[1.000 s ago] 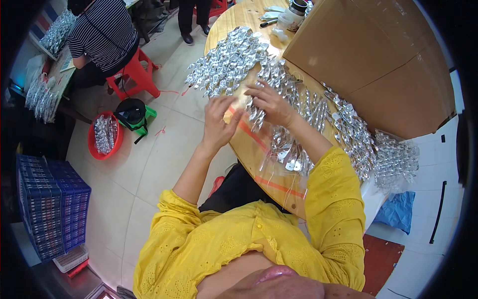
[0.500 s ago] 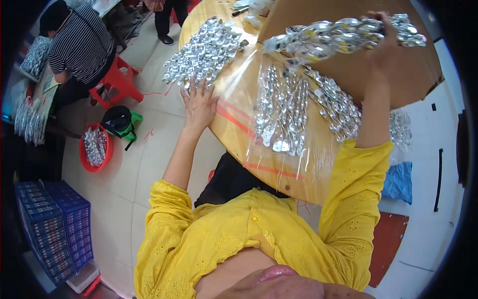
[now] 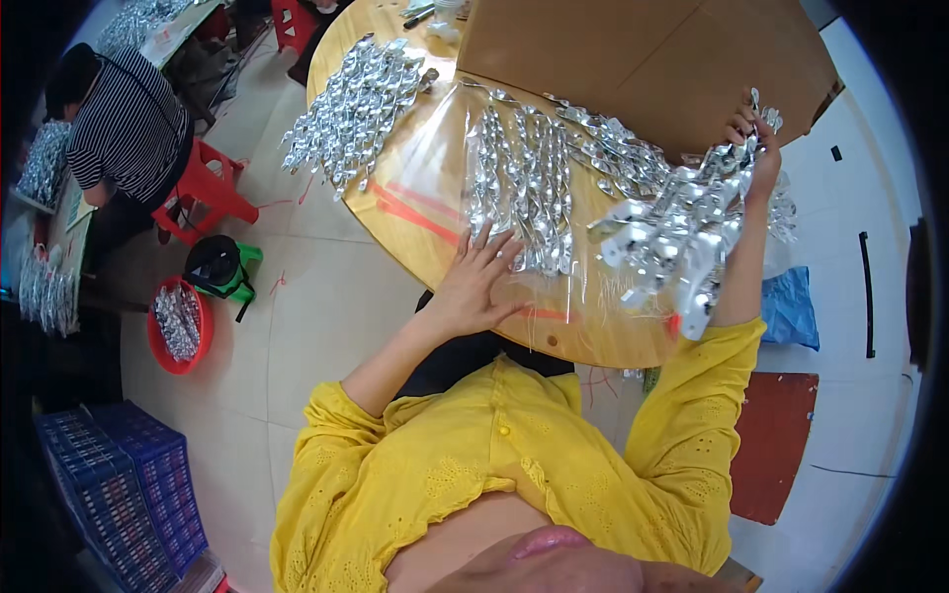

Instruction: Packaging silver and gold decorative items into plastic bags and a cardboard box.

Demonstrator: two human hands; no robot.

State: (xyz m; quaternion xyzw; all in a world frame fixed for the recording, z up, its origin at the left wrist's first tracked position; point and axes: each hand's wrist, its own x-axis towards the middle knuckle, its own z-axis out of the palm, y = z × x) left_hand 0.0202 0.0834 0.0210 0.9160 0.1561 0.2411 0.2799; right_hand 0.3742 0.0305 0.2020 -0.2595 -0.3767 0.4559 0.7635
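The closed right hand is holding twisty silver strips while the spread left hand is touching clear plastic sheeting.

Workroom with a pale tiled floor
A wooden table with a curved edge; at left, a red stool near a green stool.

Inscriptions: none legible. Silver twisted strips, just beyond the left fingers: unreadable. Silver bundle, held in the right fingers: likewise. Brown cardboard, beyond both sets of fingers: likewise. Blue plastic bag, nearer the body than the right fingers: likewise.
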